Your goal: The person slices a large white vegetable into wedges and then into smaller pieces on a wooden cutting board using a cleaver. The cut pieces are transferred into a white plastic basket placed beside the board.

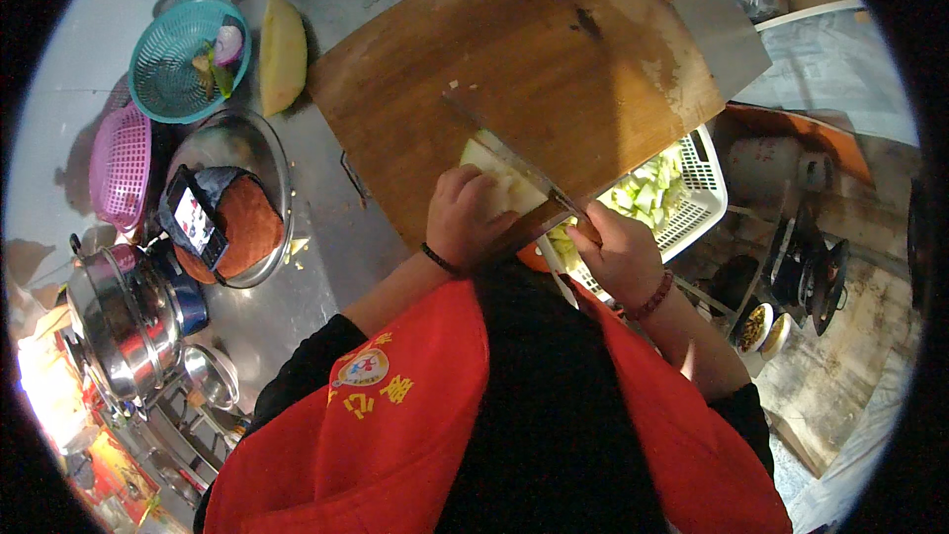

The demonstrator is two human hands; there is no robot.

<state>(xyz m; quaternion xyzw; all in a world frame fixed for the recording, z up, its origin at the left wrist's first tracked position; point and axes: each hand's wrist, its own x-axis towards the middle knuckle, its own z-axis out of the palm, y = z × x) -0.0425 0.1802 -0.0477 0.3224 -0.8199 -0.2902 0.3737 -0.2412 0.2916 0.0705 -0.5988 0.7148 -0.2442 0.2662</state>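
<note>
A large wooden cutting board (425,69) lies in front of me. My left hand (465,216), its fingers curled, grips a pale green piece of gourd or melon (519,188) near the board's front edge. My right hand (623,252) is closed round the handle of a knife (524,166). The blade slants away to the far left, alongside or in the piece; whether it has gone through I cannot tell. Just right of the board, partly behind my right hand, a white plastic basket (704,200) holds many chopped pale green chunks (647,190).
Left of the board lies a large pale wedge (283,54). Beyond it are a teal basket (173,69) with vegetable scraps, a pink basket (121,163), and a metal basin (277,153) with a phone (194,218) propped in it. Steel pots (124,321) stand lower left; shelves with bowls (756,328) are lower right.
</note>
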